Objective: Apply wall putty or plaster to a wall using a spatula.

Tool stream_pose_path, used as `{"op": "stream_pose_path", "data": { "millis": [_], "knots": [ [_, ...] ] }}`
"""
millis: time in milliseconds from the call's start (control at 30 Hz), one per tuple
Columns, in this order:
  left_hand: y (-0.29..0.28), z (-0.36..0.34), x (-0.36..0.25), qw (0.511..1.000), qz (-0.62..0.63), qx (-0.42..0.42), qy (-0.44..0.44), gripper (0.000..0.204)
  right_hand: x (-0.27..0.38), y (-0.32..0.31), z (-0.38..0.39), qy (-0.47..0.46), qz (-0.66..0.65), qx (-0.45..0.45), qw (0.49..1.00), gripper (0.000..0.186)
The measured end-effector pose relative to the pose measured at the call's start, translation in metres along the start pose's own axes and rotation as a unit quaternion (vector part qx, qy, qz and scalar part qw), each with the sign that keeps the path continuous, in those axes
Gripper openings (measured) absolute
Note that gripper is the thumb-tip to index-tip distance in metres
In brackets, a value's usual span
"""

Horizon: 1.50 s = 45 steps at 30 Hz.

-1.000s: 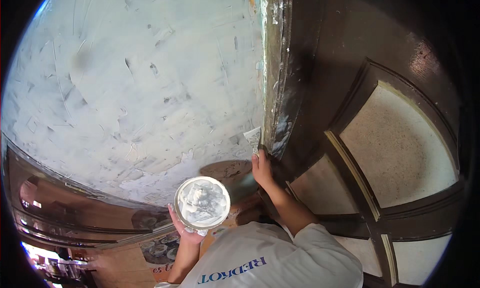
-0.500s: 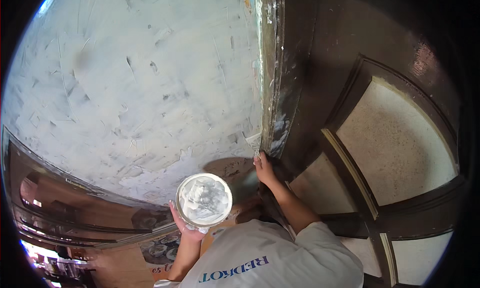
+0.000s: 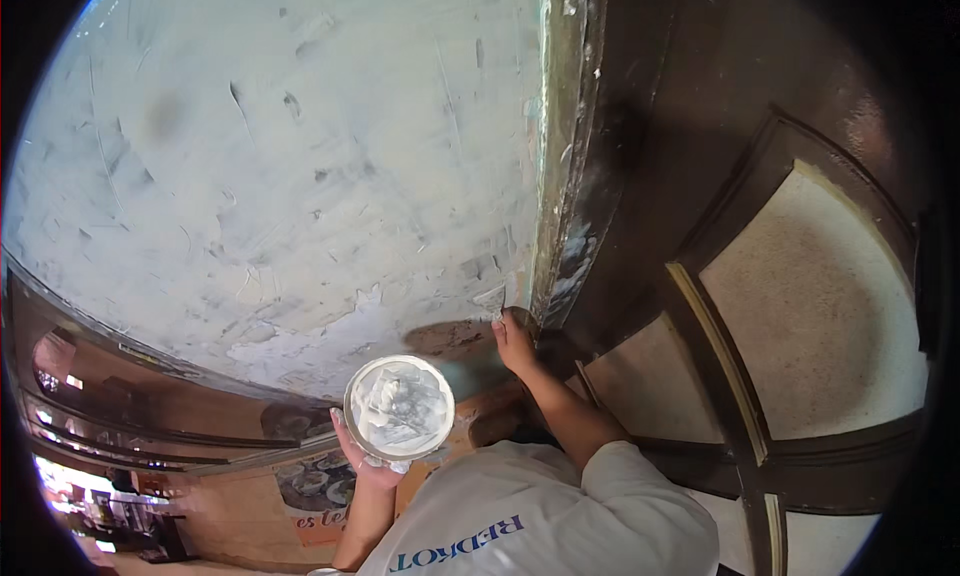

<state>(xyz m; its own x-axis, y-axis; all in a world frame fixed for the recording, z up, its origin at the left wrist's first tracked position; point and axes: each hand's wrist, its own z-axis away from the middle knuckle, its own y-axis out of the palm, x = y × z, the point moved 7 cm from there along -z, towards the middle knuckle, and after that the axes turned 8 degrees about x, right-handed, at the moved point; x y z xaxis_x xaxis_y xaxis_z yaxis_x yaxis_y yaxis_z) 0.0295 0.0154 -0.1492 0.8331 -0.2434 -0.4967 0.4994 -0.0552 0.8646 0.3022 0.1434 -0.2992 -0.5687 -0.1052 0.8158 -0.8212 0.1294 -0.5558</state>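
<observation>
My left hand supports a round tub from below and at its left side. White paste coats the inside of the tub, and smears of it are on my fingers. My right hand is closed round the handle of a putty knife, whose blade lies against the patchy wall close to the wooden door frame. Just left of that hand, a brown bare patch shows low on the wall. Most of the knife's handle is hidden in my fingers.
A dark door with pale panels stands at my right. To the lower left is a dark-railed ledge with a poster below it. Further off at the far left, furniture stands in bright light.
The view has shifted, so the wall's edge and door appear further right. My right hand and the putty knife have moved left along the wall, away from the frame. The tub stays held.
</observation>
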Motion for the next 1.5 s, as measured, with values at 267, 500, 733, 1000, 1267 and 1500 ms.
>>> {"op": "stream_pose_path", "data": {
  "millis": [267, 500, 733, 1000, 1267, 1500],
  "knots": [
    [-0.004, 0.003, 0.008, 0.997, 0.077, 0.013, -0.012, 0.072, -0.010, 0.003, -0.003, -0.023, 0.054, -0.033, 0.998, 0.032],
    [-0.010, -0.021, 0.027, 0.991, 0.104, 0.051, -0.068, 0.074, -0.016, -0.005, 0.039, -0.050, 0.032, -0.058, 0.997, 0.031],
    [-0.046, -0.046, 0.058, 0.989, 0.099, 0.023, -0.103, 0.075, -0.008, -0.028, 0.057, -0.004, -0.062, -0.087, 0.994, 0.029],
    [-0.051, -0.051, 0.076, 0.985, 0.114, 0.030, -0.124, 0.078, 0.015, -0.033, 0.034, -0.064, -0.010, -0.183, 0.981, 0.034],
    [-0.051, -0.046, 0.076, 0.988, 0.103, 0.021, -0.117, 0.079, 0.000, -0.004, 0.013, 0.054, 0.024, -0.071, 0.996, 0.033],
    [-0.045, -0.041, 0.071, 0.989, 0.102, 0.023, -0.105, 0.077, -0.020, -0.006, 0.039, 0.016, 0.012, -0.085, 0.996, 0.029]
  ]
}}
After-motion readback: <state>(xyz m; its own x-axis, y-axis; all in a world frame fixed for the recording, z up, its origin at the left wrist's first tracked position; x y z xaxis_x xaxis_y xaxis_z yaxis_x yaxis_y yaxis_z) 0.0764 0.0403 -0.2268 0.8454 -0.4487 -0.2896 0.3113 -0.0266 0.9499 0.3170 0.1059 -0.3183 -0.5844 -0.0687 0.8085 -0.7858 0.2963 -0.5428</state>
